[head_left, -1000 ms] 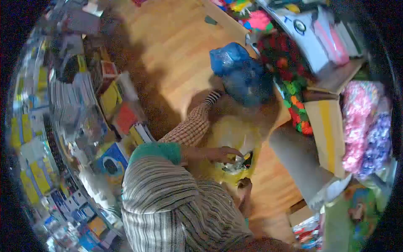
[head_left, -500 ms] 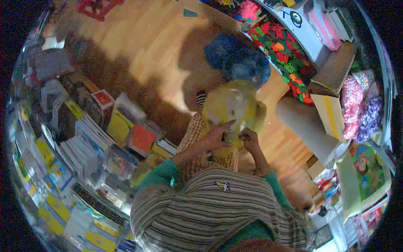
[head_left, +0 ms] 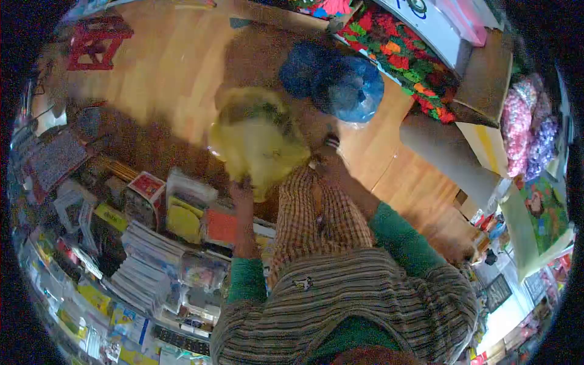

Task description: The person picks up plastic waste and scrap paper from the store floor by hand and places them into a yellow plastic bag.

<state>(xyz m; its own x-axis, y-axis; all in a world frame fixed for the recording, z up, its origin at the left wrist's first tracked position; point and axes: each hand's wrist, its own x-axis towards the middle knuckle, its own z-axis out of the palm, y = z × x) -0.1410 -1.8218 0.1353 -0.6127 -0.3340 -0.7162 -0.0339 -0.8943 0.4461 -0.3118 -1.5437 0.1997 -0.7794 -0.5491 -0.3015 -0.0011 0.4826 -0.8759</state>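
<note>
- While the person stood on the wooden floor (head_left: 170, 67), the left hand (head_left: 241, 185) was clenched on the bottom edge of a yellow plastic bag (head_left: 258, 146) and held it up in front of the body.
- Right hand could not be seen past the green sleeve (head_left: 398, 237), so I cannot tell its state.
- A blue bag (head_left: 340, 82) lay on the floor just beyond the yellow one.
- Stacks of books (head_left: 146, 255) were at the left.

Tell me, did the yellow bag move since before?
Yes. The yellow bag swung away from the right hand toward the shelves of books, farther from the blue bag; only the left hand holds it now.
</note>
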